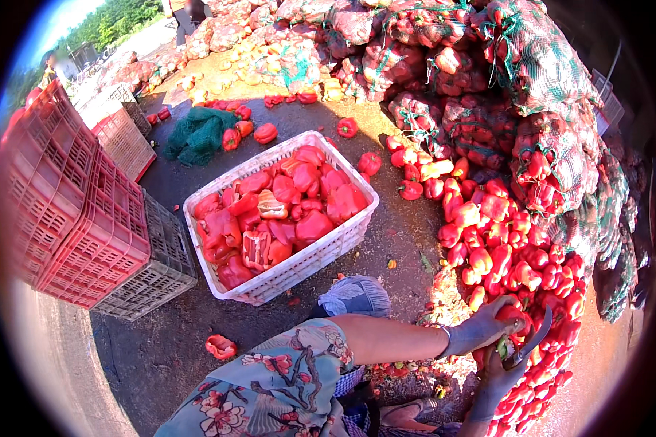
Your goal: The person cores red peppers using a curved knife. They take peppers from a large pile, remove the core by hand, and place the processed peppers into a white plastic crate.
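My left hand, in a grey glove, is closed round a red bell pepper at the lower right. Just below it my right hand, also gloved, grips a knife with a curved blade. The blade lies close against the pepper's side, near a bit of green stem. How deep the edge sits is hard to tell. Beneath both hands spreads a long heap of whole red peppers. To the left stands a white plastic crate filled with cut, opened red peppers.
Stacked red crates rise at the left, above a dark crate. Full net sacks are piled high at the right and back. A green net and one pepper piece lie on the ground. A person stands far off.
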The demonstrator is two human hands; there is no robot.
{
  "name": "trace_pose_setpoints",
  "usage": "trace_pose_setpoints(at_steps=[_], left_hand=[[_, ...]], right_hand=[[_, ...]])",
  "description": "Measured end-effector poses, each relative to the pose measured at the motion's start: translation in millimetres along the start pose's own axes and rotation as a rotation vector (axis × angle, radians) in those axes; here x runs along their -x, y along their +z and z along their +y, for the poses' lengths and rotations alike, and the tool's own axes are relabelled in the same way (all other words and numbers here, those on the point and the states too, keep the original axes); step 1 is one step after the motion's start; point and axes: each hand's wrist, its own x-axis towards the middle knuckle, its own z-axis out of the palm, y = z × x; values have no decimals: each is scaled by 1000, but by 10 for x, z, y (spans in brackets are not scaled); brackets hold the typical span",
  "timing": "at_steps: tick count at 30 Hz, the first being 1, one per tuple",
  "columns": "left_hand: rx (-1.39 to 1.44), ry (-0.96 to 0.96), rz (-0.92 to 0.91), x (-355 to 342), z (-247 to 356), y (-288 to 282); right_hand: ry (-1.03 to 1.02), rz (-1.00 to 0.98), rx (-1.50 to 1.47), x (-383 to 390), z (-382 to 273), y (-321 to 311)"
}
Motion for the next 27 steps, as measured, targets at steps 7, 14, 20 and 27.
trace_pose_setpoints(at_steps=[7, 14, 20, 27], left_hand=[[-110, 83, 119, -45, 31, -23], [163, 18, 60, -59, -44, 17], [172, -7, -179, -142, -89, -2], [165, 87, -236, -175, -152, 24]], right_hand=[[24, 112, 53, -69, -60, 140], [-176, 108, 202, -217, 466, -189], [-162, -138, 838, -208, 382, -645], [139, -188, 525, -37, -430, -199]])
